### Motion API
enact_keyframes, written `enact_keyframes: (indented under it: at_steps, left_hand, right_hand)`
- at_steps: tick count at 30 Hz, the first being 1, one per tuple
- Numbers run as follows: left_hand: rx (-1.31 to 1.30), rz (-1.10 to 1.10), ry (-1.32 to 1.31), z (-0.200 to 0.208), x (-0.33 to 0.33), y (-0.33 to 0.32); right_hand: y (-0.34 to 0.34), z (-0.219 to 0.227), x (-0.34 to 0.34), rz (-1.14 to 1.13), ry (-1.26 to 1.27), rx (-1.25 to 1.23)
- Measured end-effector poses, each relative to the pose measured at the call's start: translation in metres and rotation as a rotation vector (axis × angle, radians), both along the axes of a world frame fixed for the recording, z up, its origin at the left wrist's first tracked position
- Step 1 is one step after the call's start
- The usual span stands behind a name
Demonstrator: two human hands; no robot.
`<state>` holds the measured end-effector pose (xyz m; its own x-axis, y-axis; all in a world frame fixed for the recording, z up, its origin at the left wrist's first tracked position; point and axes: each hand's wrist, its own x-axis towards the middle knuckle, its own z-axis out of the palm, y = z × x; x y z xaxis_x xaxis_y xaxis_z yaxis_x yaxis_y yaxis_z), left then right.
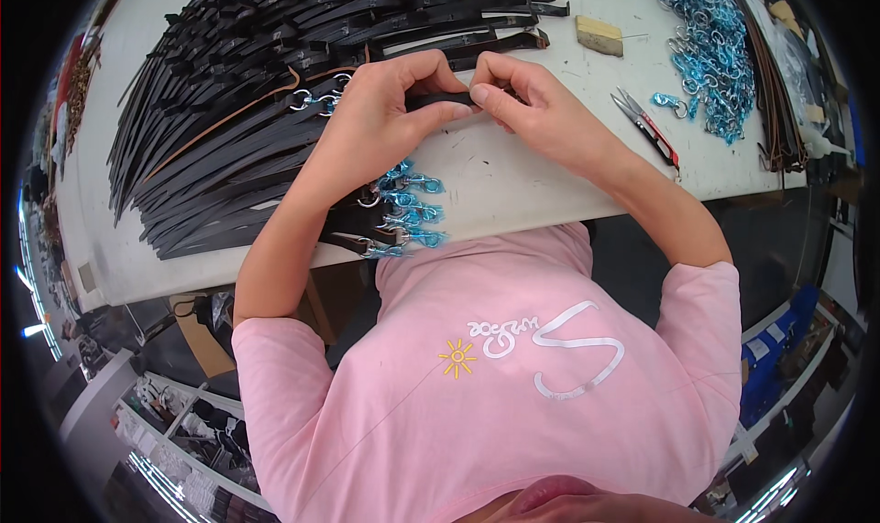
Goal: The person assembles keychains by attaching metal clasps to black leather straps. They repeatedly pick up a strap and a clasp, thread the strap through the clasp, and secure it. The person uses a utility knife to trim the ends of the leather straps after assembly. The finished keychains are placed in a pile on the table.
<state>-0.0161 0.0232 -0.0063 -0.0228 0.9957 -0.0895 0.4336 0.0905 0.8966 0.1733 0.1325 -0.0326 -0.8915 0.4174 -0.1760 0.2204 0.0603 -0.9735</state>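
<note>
My left hand (380, 106) and my right hand (541, 110) meet over the white table, both closed on a black strap (438, 99). Left thumb and fingers pinch it from one side. The right thumb and forefinger grip its end, and the fingers hide most of that end. Under and beside my left forearm lies a row of black straps (229, 193) with metal snap hooks in blue plastic wrap (417, 211) at their ends. Beyond my hands spreads a large heap of black straps (275, 46).
To the right lie a yellowish block (599, 35) with a needle-like pin in it, and red-handled thread snips (651, 136). A pile of blue-wrapped metal hooks (710, 55) sits farther right, beside a bundle of brown straps (777, 120). The table's near edge runs against my body.
</note>
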Motion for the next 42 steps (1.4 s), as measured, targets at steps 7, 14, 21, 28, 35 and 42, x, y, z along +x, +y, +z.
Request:
enact_keyframes:
  at_steps: [7,14,21,28,35,42]
  left_hand:
    - [-0.035,0.040,0.024,0.007,-0.002,0.001]
    - [0.013,0.014,0.024,0.004,-0.003,0.002]
    - [-0.204,-0.084,-0.138,0.007,-0.011,0.009]
    - [-0.295,-0.133,-0.245,-0.002,-0.013,0.018]
    - [-0.283,-0.124,-0.251,-0.007,-0.011,0.019]
    - [-0.292,-0.113,-0.232,-0.006,-0.010,0.018]
  right_hand:
    - [0.020,0.020,0.002,0.070,-0.047,-0.238]
    - [0.025,0.008,0.006,0.097,-0.044,-0.215]
    - [0.023,0.007,0.006,0.073,-0.027,-0.166]
    - [0.022,0.006,0.005,0.069,-0.037,-0.129]
    - [0.021,0.005,0.005,0.059,-0.034,-0.099]
    - [0.022,0.005,0.005,0.067,-0.041,-0.113]
